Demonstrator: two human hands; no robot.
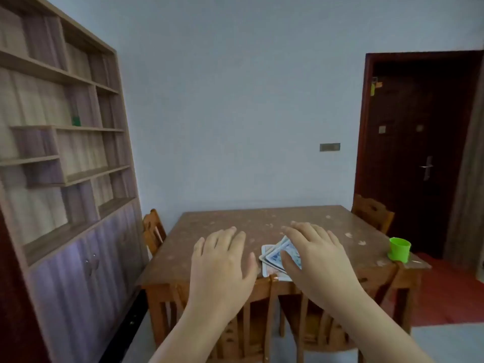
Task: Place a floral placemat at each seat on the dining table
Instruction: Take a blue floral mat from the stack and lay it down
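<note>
So the worn brown dining table sits against a pale blue wall, with a shelf unit left of it and a dark door behind its right corner. There's a green cup on the table's right edge. The floral placemats lie in a messy stack at the near edge. Both hands reach out flat over the table: the left hand has loose fingers and holds nothing, the right hand is spread above the stack, not gripping it.
</note>
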